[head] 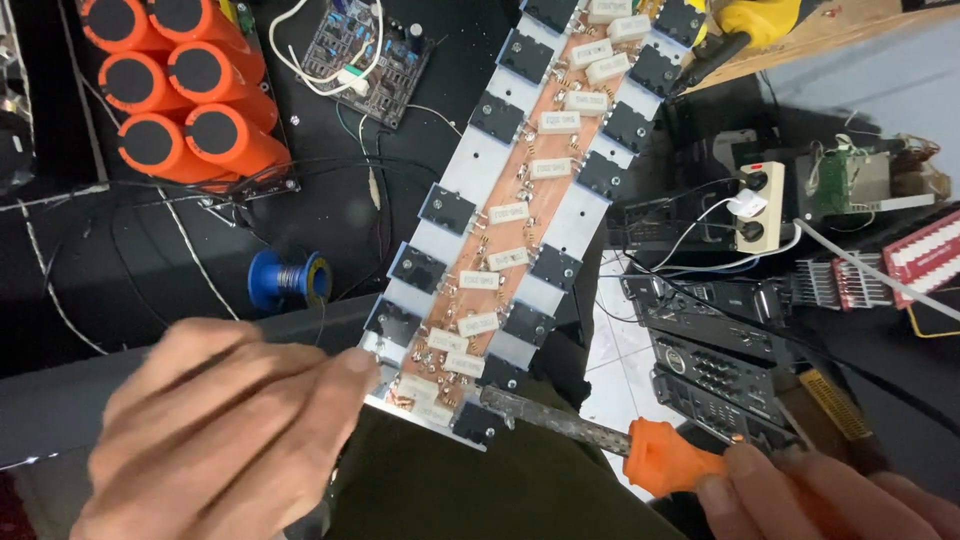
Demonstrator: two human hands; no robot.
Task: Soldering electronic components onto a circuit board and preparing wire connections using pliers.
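The right hand (830,495) is clenched round the orange handle of a soldering iron (640,450), tip touching the near end of the long copper board (520,200) lined with white resistors and black transistors, while the left hand's (220,430) fingers pinch that board's near corner

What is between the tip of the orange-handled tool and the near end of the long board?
Nothing visible. The right hand holds the orange-handled tool, whose tip already meets the long board at its near corner. The left hand grips the opposite near corner.
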